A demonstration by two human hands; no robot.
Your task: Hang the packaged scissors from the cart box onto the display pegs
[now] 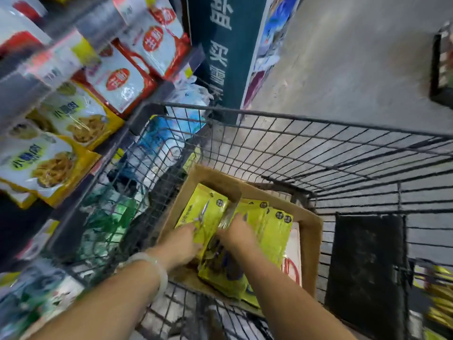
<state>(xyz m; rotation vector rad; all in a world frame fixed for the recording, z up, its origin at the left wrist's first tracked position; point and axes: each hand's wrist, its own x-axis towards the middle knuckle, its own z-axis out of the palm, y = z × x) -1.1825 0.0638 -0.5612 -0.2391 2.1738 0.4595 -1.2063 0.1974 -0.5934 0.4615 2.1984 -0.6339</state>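
Both hands are reaching into the one cardboard box point(311, 231) sitting in the wire cart point(318, 148). The left hand point(182, 241) and right hand point(235, 233) are each pinching yellow scissors packages point(208, 212); the exact number of packages cannot be counted, at least five overlapping.

Both forearms are bare, no sleeves showing anywhere in the shot. The left wrist has a chunky pale bangle point(157, 268) on it, kind of milky and translucent. The right arm has nothing on it.
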